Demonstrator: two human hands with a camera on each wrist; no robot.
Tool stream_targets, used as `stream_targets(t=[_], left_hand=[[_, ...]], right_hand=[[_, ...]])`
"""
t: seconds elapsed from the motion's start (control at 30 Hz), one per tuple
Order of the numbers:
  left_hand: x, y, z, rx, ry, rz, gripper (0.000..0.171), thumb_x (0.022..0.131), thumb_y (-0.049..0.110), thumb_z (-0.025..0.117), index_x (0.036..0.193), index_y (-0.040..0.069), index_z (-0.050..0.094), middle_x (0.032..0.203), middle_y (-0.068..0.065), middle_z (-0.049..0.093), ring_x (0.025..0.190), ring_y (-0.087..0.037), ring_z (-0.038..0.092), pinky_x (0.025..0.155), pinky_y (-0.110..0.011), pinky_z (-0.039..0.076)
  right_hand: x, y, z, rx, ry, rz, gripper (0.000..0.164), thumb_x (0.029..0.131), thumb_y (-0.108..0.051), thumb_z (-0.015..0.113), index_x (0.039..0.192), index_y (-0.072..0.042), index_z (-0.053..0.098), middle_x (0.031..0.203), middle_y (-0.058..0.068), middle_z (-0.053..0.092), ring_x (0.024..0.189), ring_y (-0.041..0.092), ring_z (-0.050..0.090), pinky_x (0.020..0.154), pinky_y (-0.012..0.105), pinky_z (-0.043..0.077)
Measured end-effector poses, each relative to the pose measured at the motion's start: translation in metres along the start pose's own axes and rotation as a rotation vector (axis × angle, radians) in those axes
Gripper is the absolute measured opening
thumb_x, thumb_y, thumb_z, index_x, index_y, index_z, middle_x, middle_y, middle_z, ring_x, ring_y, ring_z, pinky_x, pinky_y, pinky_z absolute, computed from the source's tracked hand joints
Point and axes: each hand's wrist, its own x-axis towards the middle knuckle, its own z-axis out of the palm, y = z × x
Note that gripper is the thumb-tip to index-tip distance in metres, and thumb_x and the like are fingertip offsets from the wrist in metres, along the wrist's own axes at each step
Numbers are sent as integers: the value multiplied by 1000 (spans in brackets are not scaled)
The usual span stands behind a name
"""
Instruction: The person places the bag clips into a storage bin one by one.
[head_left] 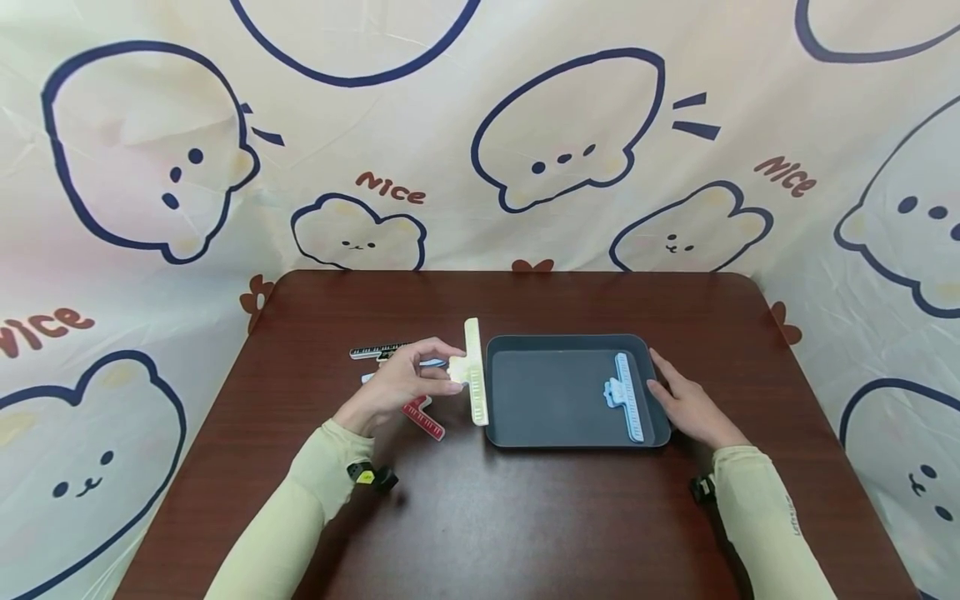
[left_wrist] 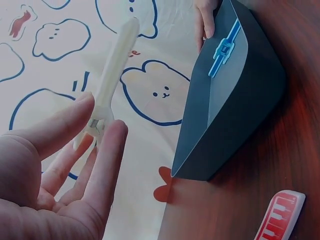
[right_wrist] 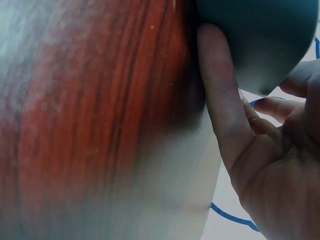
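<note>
In the head view my left hand (head_left: 408, 379) pinches a pale yellow clip (head_left: 476, 375) by its handle, at the left rim of a dark grey tray (head_left: 558, 396). The left wrist view shows the yellow clip (left_wrist: 112, 75) edge-on, with its spring between thumb and fingers. On the tray's right side lies a light blue clip (head_left: 626, 398), patterned like piano keys. My right hand (head_left: 693, 408) rests against the tray's right wall. Its fingers look fairly straight in the right wrist view, touching the tray (right_wrist: 260, 40).
Left of the tray, partly behind my left hand, lie a red clip (head_left: 425, 419), a black-and-white clip (head_left: 367, 352) and bluish pieces. All rest on a brown wooden table (head_left: 487, 517). A cartoon-printed cloth (head_left: 450, 150) hangs behind and at both sides.
</note>
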Motion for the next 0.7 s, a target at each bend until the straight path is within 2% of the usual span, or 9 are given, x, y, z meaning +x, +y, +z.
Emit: stream_targets(t=[0.4, 0.7], left_hand=[[9, 3, 13, 17, -4, 44, 48, 81, 1, 87, 125, 9, 69, 127, -18, 65, 100, -26, 74, 82, -31, 60], [17, 7, 21, 34, -22, 26, 49, 84, 3, 85, 129, 12, 69, 125, -20, 68, 101, -24, 74, 85, -30, 58]], right_hand=[[0, 1, 0, 6, -1, 8, 70, 113, -41, 38, 168, -17, 3, 166, 34, 20, 146, 59, 29, 112, 74, 32], [1, 1, 1, 21, -1, 22, 70, 113, -42, 39, 168, -18, 2, 167, 32, 18, 148, 58, 26, 113, 74, 30]])
